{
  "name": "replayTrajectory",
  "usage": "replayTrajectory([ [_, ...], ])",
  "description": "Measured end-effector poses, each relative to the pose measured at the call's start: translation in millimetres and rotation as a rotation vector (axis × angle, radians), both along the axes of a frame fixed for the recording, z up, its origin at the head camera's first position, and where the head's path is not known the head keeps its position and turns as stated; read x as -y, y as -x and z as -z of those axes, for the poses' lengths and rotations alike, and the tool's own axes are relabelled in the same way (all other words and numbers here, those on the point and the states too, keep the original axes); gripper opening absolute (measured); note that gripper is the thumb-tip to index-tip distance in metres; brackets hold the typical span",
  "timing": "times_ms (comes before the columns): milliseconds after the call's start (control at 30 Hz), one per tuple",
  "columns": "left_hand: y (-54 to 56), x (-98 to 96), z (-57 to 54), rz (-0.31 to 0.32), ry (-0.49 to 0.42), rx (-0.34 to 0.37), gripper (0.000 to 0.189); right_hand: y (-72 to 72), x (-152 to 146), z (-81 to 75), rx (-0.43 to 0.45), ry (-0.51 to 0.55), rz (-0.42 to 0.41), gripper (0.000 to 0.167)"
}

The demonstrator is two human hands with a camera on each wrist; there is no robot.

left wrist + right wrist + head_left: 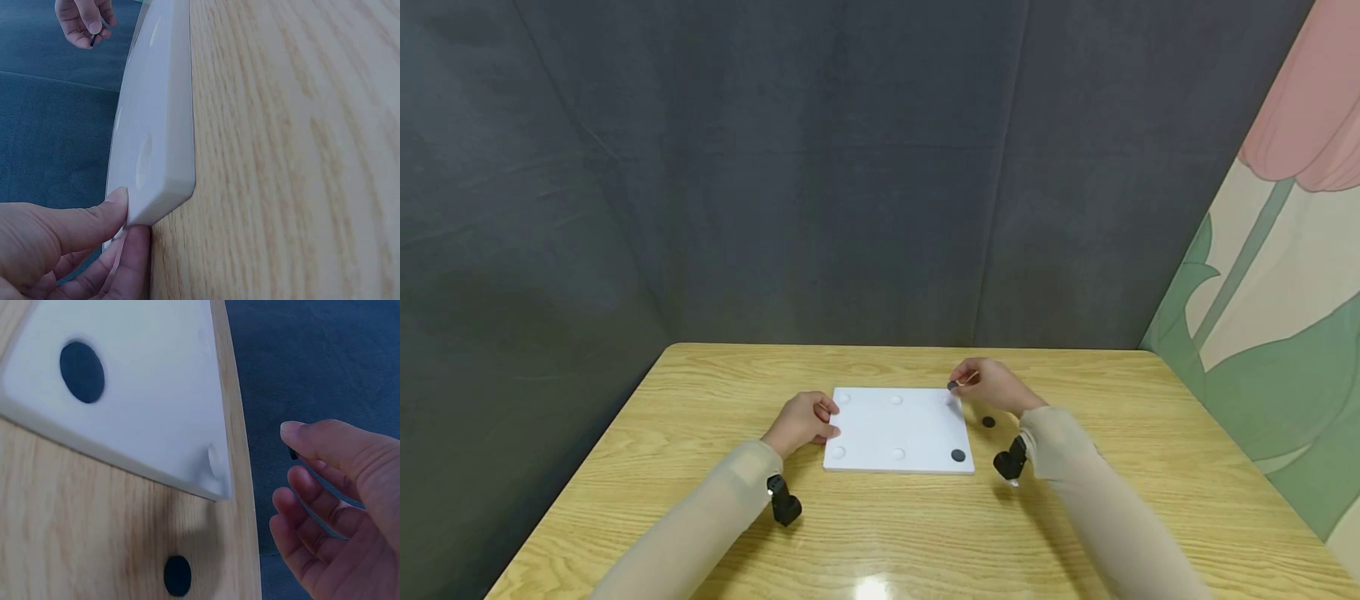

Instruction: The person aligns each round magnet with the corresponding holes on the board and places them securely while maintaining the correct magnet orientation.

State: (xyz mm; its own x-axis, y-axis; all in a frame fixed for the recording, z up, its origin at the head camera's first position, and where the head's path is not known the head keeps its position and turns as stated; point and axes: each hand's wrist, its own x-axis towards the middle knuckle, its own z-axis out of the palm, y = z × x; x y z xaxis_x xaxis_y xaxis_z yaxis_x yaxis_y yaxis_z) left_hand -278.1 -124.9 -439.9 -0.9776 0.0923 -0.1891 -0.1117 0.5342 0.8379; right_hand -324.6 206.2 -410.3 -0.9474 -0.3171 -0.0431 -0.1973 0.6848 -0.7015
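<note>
A white board (895,429) with several round recesses lies flat on the table. My left hand (802,422) grips its left edge, thumb on top and fingers at the side, as the left wrist view also shows. Over the far right corner my right hand (992,385) pinches a small black disc (953,386) between thumb and fingertips, above the recess there. Another black disc (82,372) sits in the near right recess. A third black disc (178,575) lies on the wood just right of the board.
The wooden table (715,400) extends around the board on all sides. Behind it hangs a dark cloth (850,183). At the right stands a panel (1262,333) painted with a flower. Each wrist carries a small black camera.
</note>
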Motion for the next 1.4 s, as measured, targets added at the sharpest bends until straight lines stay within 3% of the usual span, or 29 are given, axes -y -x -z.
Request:
replayTrajectory([
  [933,0.7,0.6,1.5,0.009,-0.002,0.001,0.027,12.0,3,32.9,0.048,0.045,0.043,0.014],
  [1400,0.6,1.1,1.8,0.011,-0.011,-0.008,0.026,10.4,8,34.0,0.040,0.006,0.038,0.014],
])
